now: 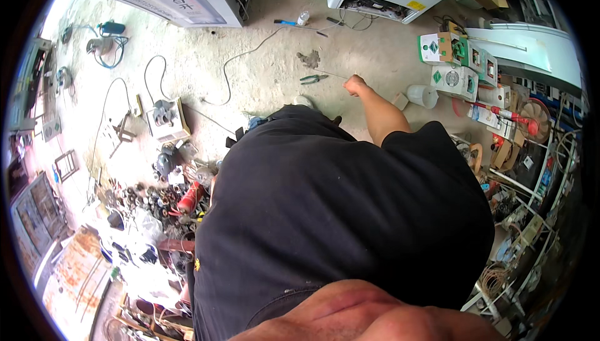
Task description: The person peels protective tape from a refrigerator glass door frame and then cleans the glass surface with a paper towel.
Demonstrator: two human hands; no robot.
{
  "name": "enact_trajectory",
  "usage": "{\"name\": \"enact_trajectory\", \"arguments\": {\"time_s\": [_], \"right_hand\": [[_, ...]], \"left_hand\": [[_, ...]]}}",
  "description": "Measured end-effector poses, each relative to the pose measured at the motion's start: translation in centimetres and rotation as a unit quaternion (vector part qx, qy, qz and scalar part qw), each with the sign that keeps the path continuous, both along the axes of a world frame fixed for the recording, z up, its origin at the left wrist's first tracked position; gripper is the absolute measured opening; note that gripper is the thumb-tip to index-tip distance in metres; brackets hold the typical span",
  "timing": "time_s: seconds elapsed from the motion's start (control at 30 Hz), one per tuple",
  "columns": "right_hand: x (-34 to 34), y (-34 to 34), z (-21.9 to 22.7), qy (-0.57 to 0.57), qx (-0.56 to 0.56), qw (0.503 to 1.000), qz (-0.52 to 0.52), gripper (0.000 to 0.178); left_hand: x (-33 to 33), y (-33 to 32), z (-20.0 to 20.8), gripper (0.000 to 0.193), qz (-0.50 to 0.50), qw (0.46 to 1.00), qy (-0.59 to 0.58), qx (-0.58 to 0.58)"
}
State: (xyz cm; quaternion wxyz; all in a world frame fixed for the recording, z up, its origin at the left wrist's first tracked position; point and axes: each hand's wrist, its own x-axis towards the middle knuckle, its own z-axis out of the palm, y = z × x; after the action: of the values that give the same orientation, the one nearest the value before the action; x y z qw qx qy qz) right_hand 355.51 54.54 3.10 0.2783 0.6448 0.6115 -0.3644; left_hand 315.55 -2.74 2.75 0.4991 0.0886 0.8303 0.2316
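My right hand (355,85) is out ahead of me over the concrete floor, its fingers closed in a fist. From it a thin straight rod (335,75) points left; whether it is a wire or a tool's shaft I cannot make out. Just left of this hand, pliers with green handles (314,79) lie on the floor. Beyond them is a crumpled grey-brown rag (309,59). My left hand does not show, as my dark shirt fills the middle and covers that side.
A white bucket (422,96) and stacked cartons (455,81) stand at the right. White appliances stand ahead, one a cabinet with its underside exposed (381,3). A cable (226,78) snakes over the floor. Loose parts and a red cylinder (190,197) crowd the left.
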Motion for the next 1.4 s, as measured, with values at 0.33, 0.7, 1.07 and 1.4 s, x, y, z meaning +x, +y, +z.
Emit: {"name": "enact_trajectory", "arguments": {"time_s": [0.33, 0.7, 1.07, 1.4], "right_hand": [[-23.1, -11.2, 3.4, 0.115, 0.001, 0.978, 0.173, 0.062], [-34.2, -1.0, -2.1, 0.027, -0.094, 0.966, 0.239, 0.044], [-70.3, 9.3, -2.6, 0.231, -0.117, 0.935, 0.244, 0.038], [-83.4, 7.8, 0.2, 0.22, -0.205, 0.933, 0.198, 0.04]], "left_hand": [[-20.7, 1.2, 5.0, 0.027, 0.227, 0.971, -0.048, 0.055], [-19.8, 2.0, 4.1, 0.026, 0.378, 0.921, -0.068, 0.068], [-22.2, 0.9, 4.8, 0.021, 0.5, 0.863, -0.079, 0.0], [-48.4, 12.0, 2.8, 0.026, 0.306, 0.951, -0.008, 0.044]]}}
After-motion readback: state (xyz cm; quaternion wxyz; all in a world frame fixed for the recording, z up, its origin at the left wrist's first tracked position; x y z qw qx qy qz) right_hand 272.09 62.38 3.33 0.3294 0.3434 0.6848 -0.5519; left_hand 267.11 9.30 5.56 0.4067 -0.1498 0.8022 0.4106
